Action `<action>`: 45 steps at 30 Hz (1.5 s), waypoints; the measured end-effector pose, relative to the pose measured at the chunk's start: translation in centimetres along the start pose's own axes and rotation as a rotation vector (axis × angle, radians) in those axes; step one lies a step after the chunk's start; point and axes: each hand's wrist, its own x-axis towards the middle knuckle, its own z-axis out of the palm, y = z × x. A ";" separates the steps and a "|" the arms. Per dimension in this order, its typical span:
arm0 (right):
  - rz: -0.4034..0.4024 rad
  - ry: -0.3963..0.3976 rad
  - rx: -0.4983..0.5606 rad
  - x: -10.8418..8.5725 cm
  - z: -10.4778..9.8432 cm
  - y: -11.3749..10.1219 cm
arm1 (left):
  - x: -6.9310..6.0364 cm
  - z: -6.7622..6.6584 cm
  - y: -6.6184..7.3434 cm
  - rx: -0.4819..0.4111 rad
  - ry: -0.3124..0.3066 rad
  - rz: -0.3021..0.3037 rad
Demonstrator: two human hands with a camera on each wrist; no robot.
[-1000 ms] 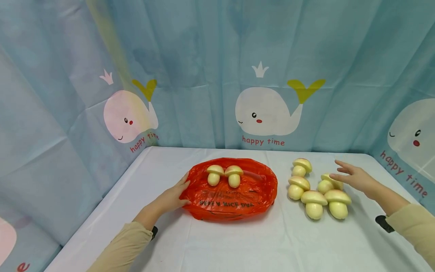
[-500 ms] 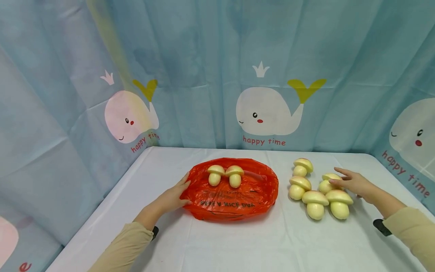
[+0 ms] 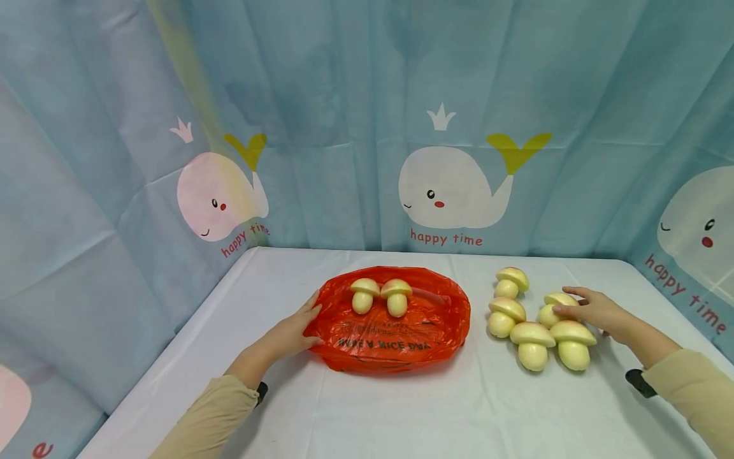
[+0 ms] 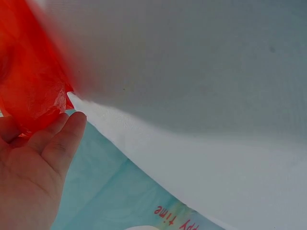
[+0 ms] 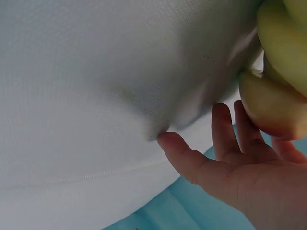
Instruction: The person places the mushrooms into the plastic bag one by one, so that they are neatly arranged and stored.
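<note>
An opened red plastic bag [image 3: 390, 357] lies on the white table, with two pale yellow toy mushrooms [image 3: 364, 296] side by side in it. My left hand [image 3: 292, 328] touches the bag's left edge, its fingers fairly straight and spread, as the left wrist view also shows. On the right, my right hand [image 3: 604, 312] has its thumb and fingers around the cap of a toy mushroom [image 3: 550, 313]. Seen from the right wrist, the fingers [image 5: 223, 132] lie against that mushroom's cap [image 5: 273, 108], while the little finger stretches away; the thumb is hidden there.
Several more toy mushrooms [image 3: 532, 347] stand close around the gripped one, some of them touching each other. A light blue curtain [image 3: 344, 127] with printed whales hangs behind and beside the table [image 3: 367, 414].
My right hand has come down and slightly left onto the back right mushroom, its thumb and fingers closing around the cap. The left hand and the bag stay where they were.
</note>
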 end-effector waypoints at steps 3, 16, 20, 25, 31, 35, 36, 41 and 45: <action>0.002 0.001 0.010 0.0 0.0 -0.1 | 0.0 0.0 0.1 -0.002 0.001 0.004; -0.003 0.074 0.050 -0.3 -0.9 -0.9 | 0.0 0.0 0.1 -0.021 -0.001 -0.004; -0.022 0.096 0.068 -0.8 -1.3 -1.4 | -0.1 0.0 0.1 -0.020 -0.002 -0.015; -0.068 0.149 0.094 -1.4 -1.6 -2.0 | -0.1 0.1 0.2 -0.006 0.002 -0.012; -0.119 0.212 0.129 -2.1 -1.8 -3.0 | 0.1 0.0 0.2 0.002 0.004 -0.014; -0.146 0.248 0.139 -2.1 -1.5 -3.8 | 0.1 0.0 0.1 0.004 0.001 -0.021; -0.155 0.257 0.146 -2.1 -1.4 -4.0 | 0.1 0.0 0.2 0.004 0.001 -0.022; -0.211 0.274 0.224 -2.1 -0.6 -5.0 | 0.1 0.0 0.1 -0.009 0.000 -0.019; -0.255 0.250 0.346 -2.1 0.1 -6.0 | 0.1 0.0 0.0 -0.023 -0.004 -0.020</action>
